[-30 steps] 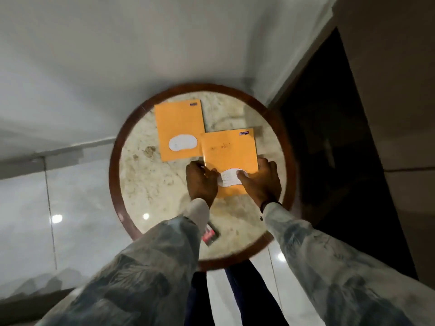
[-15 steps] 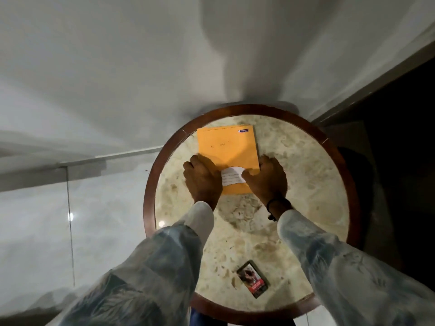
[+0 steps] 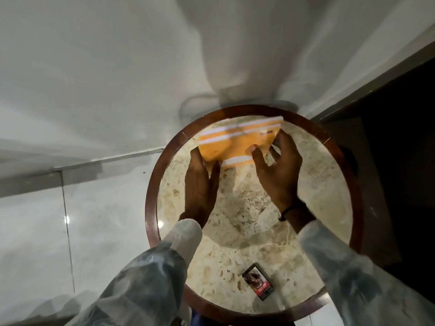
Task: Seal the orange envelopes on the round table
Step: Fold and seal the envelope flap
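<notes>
Round table (image 3: 326, 184) — beige marble top, dark wood rim, small picture card (image 3: 258, 281) near its front edge

A domestic-looking interior, likely a home or lodging: a small round bench (image 3: 339, 184) with a marble-patterned top and dark wooden rim stands on glossy pale floor tiles (image 3: 35, 231), against a plain white wall (image 3: 94, 67) beside a dark wooden door frame (image 3: 376, 74).

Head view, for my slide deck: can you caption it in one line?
Both hands, left hand and right hand, lift blurred orange envelopes above a round table.
</notes>
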Motion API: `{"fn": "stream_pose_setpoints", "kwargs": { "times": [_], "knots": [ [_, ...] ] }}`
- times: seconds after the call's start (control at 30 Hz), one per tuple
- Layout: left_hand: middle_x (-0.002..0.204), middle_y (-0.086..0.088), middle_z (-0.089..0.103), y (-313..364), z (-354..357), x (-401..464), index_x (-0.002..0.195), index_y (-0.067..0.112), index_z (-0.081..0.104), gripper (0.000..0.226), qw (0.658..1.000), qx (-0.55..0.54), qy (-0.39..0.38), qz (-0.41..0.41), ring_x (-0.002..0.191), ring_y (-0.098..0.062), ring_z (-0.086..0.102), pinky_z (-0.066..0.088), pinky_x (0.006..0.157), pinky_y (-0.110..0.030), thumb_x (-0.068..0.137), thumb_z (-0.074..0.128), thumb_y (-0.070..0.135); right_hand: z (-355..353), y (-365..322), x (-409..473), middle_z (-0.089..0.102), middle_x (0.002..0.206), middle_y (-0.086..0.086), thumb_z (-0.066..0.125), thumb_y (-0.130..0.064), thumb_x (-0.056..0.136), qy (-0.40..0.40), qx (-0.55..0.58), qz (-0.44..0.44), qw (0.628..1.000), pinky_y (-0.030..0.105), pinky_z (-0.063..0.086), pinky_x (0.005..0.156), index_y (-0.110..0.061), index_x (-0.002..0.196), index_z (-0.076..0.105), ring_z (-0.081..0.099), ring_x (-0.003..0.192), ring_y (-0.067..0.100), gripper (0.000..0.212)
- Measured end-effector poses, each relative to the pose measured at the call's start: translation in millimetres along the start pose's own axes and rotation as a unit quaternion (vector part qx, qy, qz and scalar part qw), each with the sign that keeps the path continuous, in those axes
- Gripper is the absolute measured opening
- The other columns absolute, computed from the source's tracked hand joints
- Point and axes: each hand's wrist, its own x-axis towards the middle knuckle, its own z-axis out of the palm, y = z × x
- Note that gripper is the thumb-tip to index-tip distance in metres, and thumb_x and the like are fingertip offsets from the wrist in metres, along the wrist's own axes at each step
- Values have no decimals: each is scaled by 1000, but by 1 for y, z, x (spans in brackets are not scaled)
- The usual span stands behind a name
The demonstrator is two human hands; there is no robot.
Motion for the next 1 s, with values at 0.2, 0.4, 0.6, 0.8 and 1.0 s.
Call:
{"fn": "stream_pose_setpoints", "kwargs": {
  "times": [0.2, 0.4, 0.6, 0.8, 1.0],
  "knots": [
    [123, 30, 49, 4, 4, -16, 121, 55, 30, 38, 999, 15, -25, -46, 112, 4, 57, 42, 91, 2, 103, 53, 31, 6, 11, -56, 68, 113, 20, 77, -7, 89, 2, -59, -36, 998, 49, 59, 89, 9, 118, 62, 68, 109, 31, 37],
    [143, -6, 52, -9, -2, -8, 147, 23, 31, 62, 998, 31, -58, 10, 121, -6, 49, 46, 97, -18, 96, 65, 26, 7, 1, -22, 72, 121, 9, 73, -29, 87, -67, -151, 70, 984, 43, 59, 86, -9, 127, 63, 68, 110, 31, 46],
    [122, -20, 56, -5, 11, 4, 129, 4, 52, 56, 985, 95, -74, -127, 110, -34, 54, 43, 84, -30, 83, 79, 22, 21, 3, 10, 72, 122, 9, 69, -32, 86, -157, -239, 185, 940, 47, 58, 90, -10, 119, 65, 65, 114, 35, 39],
    [131, -22, 51, 1, 11, -2, 129, 5, 54, 56, 966, 227, -66, -108, 118, -45, 53, 50, 96, -51, 84, 73, 32, 7, 15, 2, 68, 123, 17, 71, -25, 86, -144, -246, 171, 943, 43, 50, 96, -4, 119, 62, 61, 119, 38, 39],
    [172, -15, 6, 14, 36, 5, 163, 10, 13, 81, 934, 296, -187, 77, 159, -38, 5, 7, 126, -56, 100, 40, 54, -52, 25, -102, 65, 109, 16, 64, -30, 91, -207, -283, 42, 936, 43, 53, 81, -5, 118, 62, 62, 101, 36, 37]
  ]
}}
